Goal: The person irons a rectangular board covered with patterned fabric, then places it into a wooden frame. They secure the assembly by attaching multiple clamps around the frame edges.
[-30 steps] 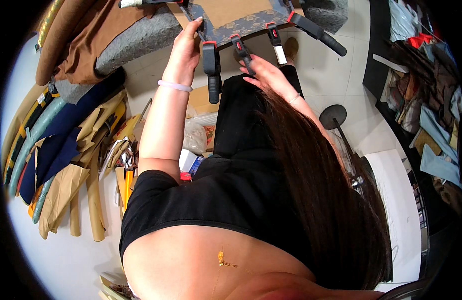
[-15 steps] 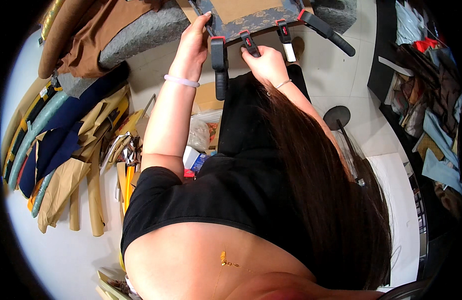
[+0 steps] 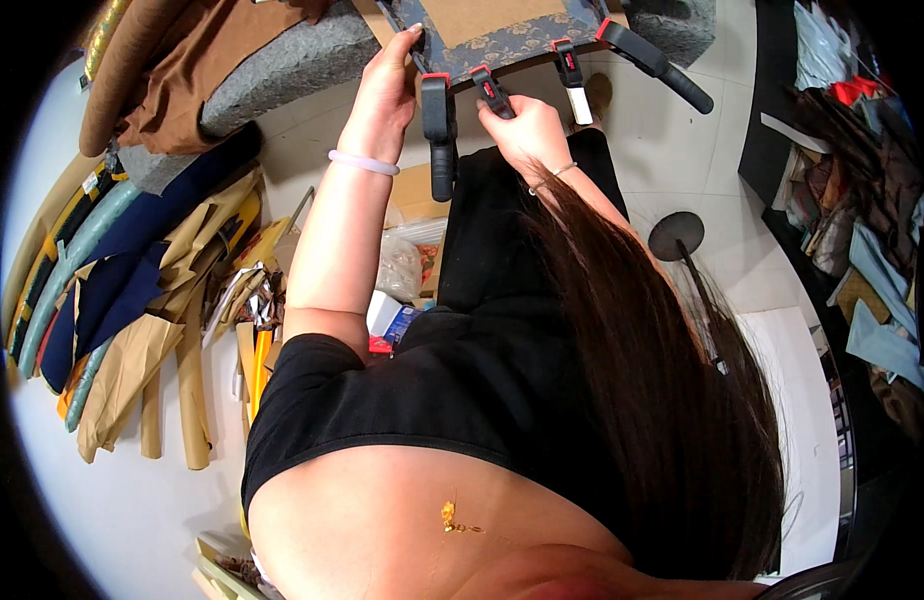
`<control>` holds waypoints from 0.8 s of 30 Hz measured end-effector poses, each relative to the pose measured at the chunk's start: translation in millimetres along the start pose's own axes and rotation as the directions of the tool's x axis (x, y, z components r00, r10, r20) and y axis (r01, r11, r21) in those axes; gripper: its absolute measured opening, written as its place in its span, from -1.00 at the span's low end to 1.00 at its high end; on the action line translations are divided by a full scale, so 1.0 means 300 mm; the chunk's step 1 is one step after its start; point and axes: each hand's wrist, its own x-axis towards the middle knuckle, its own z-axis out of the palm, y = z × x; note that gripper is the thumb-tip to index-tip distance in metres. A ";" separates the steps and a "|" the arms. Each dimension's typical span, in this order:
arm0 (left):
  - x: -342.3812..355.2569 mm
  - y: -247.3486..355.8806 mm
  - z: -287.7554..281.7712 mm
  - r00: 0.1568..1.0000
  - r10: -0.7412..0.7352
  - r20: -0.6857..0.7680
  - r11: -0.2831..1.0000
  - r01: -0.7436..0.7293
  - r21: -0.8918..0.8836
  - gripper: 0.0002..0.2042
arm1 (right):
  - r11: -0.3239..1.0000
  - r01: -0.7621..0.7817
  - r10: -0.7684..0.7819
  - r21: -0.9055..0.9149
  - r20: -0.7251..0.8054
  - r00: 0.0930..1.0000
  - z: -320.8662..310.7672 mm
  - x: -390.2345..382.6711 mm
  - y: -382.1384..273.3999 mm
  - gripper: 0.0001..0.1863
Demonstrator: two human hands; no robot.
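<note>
At the top of the view is a board (image 3: 452, 52) wrapped round its border in dark grey-blue patterned fabric, with a brown panel (image 3: 507, 18) in its middle. My left hand (image 3: 387, 85) grips the board's left side, thumb on the edge and other fingers mostly hidden. My right hand (image 3: 530, 125) is closed on a small black-and-red spring clamp (image 3: 490, 90) at the near edge. Left of it hangs a larger black clamp (image 3: 439, 130). Another small clamp (image 3: 569, 65) with a white handle end and a large clamp (image 3: 654, 62) sit farther right along the edge.
Grey padded material (image 3: 292, 85) and brown cloth (image 3: 177, 95) lie at the upper left. Fabric and paper rolls (image 3: 72, 270) lean below them. Fabric scraps (image 3: 862, 230) pile up on the right. A round black disc on a stand (image 3: 675, 236) is beside my right arm.
My right hand and the small clamp in it have shifted slightly left along the board's near edge. My left hand stays where it was.
</note>
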 end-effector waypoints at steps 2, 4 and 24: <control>-0.011 0.006 0.016 1.000 0.023 -0.003 1.000 -0.023 0.015 -0.61 | 1.000 0.015 -0.015 0.008 0.005 1.000 -0.001 -0.001 -0.001 -0.53; -0.013 0.010 0.022 0.999 0.029 -0.032 0.999 -0.028 0.039 -0.61 | 1.000 0.023 -0.023 0.005 0.009 1.000 -0.002 0.001 -0.004 -0.53; -0.023 0.012 0.038 0.992 -0.074 -0.099 0.994 0.066 -0.088 -0.67 | 1.000 0.013 -0.012 0.022 -0.042 0.999 0.010 -0.006 0.016 -0.62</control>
